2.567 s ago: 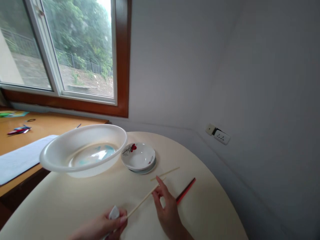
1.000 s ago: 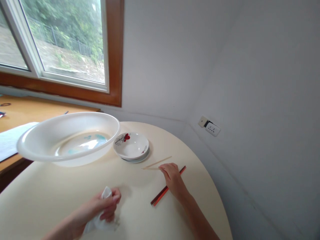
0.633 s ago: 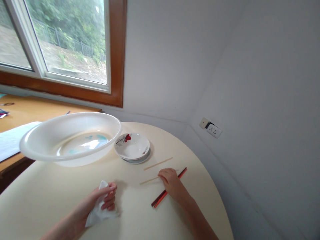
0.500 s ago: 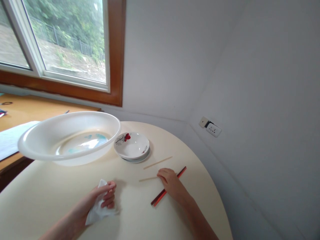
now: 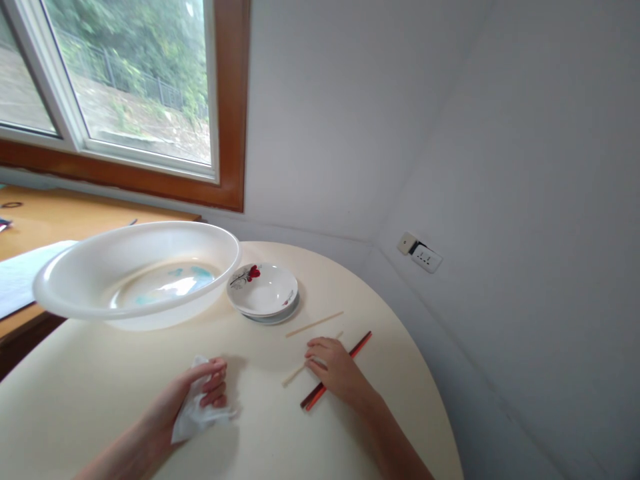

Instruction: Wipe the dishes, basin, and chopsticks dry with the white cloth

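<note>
My left hand (image 5: 203, 387) is closed around a crumpled white tissue (image 5: 193, 417) above the table's near left part. My right hand (image 5: 333, 367) reaches over a pale wooden chopstick (image 5: 293, 377), whose two ends show on either side of the fingers; the fingertips touch or hover at its middle. Another pale chopstick (image 5: 314, 324) lies farther back on the table. Under the right hand, a pair of red and dark chopsticks (image 5: 361, 345) lies slanted, partly covered by the palm. A white flowered bowl (image 5: 267, 290) rests on other dishes behind the chopsticks.
A large translucent basin (image 5: 137, 250) stands on the round cream table (image 5: 270, 407) at the left. Beyond it, a wooden desk (image 5: 90, 208) bears a pale sheet (image 5: 27, 273) below the window. Wall sockets (image 5: 426, 257) are at the right.
The nearer pale chopstick has turned to a steeper slant, its left end now closer to me. My right hand has shifted slightly left and its fingers have loosened. My left hand still grips the tissue.
</note>
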Tool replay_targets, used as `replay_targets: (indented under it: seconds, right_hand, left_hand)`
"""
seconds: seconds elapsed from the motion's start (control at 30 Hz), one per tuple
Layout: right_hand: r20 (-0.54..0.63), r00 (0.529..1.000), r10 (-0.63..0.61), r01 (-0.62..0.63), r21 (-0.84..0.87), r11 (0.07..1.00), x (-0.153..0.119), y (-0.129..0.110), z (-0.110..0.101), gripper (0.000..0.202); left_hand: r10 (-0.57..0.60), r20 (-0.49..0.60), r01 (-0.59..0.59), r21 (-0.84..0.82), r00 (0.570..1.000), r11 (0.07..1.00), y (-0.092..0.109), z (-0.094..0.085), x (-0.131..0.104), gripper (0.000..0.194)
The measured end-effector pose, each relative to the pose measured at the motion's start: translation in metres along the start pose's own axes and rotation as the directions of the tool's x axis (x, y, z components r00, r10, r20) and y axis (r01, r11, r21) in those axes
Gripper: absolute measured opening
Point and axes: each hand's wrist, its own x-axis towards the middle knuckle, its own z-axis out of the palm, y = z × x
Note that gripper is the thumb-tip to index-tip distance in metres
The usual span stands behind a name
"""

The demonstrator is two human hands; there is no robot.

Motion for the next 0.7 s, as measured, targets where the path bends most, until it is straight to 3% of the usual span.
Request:
replay_targets:
  seconds: [0.7]
  right_hand:
    - [0.132, 0.988, 0.080, -0.102, 0.164, 0.981, -0.002, -0.005, -0.020, 0.021]
  left_hand:
    - [0.031, -0.005, -0.031, 0.001, 1.000, 1.000, 0.001, 0.000, -0.002, 0.026]
